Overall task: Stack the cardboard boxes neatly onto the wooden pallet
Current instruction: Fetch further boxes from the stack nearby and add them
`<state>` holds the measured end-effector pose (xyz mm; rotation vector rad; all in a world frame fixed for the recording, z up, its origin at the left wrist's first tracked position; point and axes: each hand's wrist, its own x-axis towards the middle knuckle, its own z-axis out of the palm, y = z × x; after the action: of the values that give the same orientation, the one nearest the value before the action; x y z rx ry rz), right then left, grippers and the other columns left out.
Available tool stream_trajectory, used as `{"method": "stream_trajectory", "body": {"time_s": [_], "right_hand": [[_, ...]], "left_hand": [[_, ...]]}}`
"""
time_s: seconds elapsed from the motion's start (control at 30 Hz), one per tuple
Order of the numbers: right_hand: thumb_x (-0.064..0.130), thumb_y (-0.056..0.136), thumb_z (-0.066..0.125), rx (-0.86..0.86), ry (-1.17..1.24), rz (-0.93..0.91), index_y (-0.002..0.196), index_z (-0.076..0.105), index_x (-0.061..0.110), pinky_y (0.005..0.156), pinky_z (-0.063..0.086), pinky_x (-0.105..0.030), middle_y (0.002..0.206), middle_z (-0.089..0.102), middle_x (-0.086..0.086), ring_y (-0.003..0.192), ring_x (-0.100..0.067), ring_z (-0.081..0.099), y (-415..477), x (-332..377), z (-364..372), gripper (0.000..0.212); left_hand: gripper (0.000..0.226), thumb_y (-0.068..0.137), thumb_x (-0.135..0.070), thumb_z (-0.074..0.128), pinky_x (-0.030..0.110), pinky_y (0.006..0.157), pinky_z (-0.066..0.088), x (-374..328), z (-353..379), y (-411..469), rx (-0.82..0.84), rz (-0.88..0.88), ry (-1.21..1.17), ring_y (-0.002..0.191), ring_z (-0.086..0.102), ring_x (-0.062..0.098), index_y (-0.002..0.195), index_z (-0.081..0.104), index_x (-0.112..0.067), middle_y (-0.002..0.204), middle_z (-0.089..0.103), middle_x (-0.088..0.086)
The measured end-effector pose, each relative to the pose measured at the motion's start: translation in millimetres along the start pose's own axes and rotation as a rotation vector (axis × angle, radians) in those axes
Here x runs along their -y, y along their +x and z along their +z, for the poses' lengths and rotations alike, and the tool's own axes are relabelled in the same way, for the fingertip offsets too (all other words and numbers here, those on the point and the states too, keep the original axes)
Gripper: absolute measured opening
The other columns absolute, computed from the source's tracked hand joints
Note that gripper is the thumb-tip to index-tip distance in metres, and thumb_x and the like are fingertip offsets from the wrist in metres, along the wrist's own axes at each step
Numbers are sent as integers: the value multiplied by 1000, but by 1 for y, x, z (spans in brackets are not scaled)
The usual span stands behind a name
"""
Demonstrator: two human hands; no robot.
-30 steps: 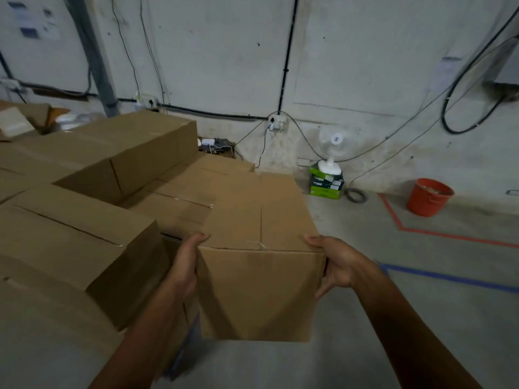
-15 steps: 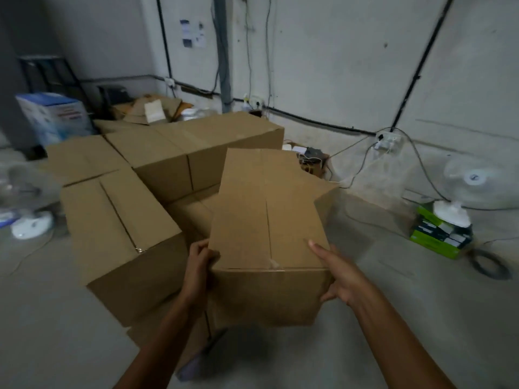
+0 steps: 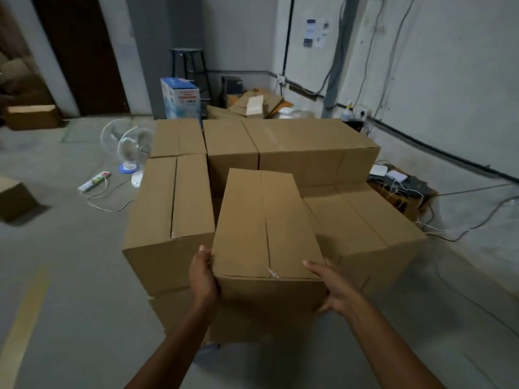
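Head view. A person holds the carried cardboard box (image 3: 266,226) in front of the body with both hands clamped on its near end. The left hand (image 3: 202,276) grips the near left corner and the right hand (image 3: 334,290) grips the near right corner, thumb lying on the top face. The box is raised above the floor (image 3: 70,276), its taped seam pointing away from the camera. It sits in front of, and partly over, the stack of cardboard boxes (image 3: 309,147). The left front box (image 3: 168,214) is just beside the carried box, and the right front box (image 3: 365,220) lies lower on its other side. 3 more boxes form the back row. What the stack rests on cannot be told. On the floor to the left stand a white table fan (image 3: 132,150) and a power strip (image 3: 94,181). Behind the stack are a blue-and-white carton (image 3: 181,99) and a dark stool (image 3: 189,68).
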<state>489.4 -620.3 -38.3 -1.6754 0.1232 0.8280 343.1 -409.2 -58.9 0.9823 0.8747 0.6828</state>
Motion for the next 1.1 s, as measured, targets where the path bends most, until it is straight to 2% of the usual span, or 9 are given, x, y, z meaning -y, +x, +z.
{"method": "stream_trajectory", "body": {"time_s": [0.17,0.23,0.37,0.57,0.7,0.77,0.83,0.93,1.1], "right_hand": [[26,95,68,23,2,-43,147,37,50,86,48,-60,135,58,0,116,-29,55,67,28,2,65],[27,92,70,22,-2,-58,151,34,47,98,40,-72,143,55,0,127,-32,52,91,35,0,72],[30,89,71,40,24,-30,148,36,51,98,40,-71,146,53,-3,127,-35,53,128,32,4,72],[16,93,68,62,46,-66,155,33,37,111,25,-73,152,47,0,139,-32,43,161,23,24,74],[16,95,67,86,4,-129,156,32,34,112,26,-65,152,48,1,139,-29,43,184,29,29,73],[16,96,66,111,-37,-165,158,28,32,113,30,-60,156,43,-2,141,-29,41,194,33,29,75],[16,96,66,123,-78,-184,159,25,32,113,33,-58,160,36,-5,144,-31,38,202,36,29,76],[17,96,66,148,-119,-192,159,23,33,112,34,-57,162,32,-6,145,-33,35,214,44,27,77],[18,96,66,149,-136,-208,159,24,30,113,35,-54,163,31,-7,145,-32,35,226,55,26,77]], "left_hand": [[50,97,-54,38,51,97,51,33,28,50,-197,-38,-39,105,66,31,104,70,-17,105,73,11],[45,104,-45,35,47,94,52,37,40,62,-224,-38,-35,105,66,30,104,70,-18,105,73,11],[45,108,-38,31,40,90,48,40,57,84,-298,-88,-83,96,64,27,96,68,-16,102,71,13],[49,109,-40,27,37,95,42,53,62,114,-369,-288,-248,98,57,29,88,62,-13,105,66,19],[47,109,-42,28,29,78,43,53,70,117,-407,-316,-372,87,57,24,85,58,-14,88,61,10],[41,110,-31,31,31,81,44,52,72,113,-420,-293,-367,80,54,19,84,57,-14,85,59,8],[31,106,-16,36,33,88,45,51,72,111,-414,-284,-338,83,54,19,85,58,-13,88,59,9],[20,100,-4,45,28,76,45,49,72,113,-418,-293,-258,85,56,19,89,60,-10,93,60,12],[20,97,1,57,33,96,49,59,76,116,-468,-107,-106,106,62,24,116,65,-1,110,67,15]]}}
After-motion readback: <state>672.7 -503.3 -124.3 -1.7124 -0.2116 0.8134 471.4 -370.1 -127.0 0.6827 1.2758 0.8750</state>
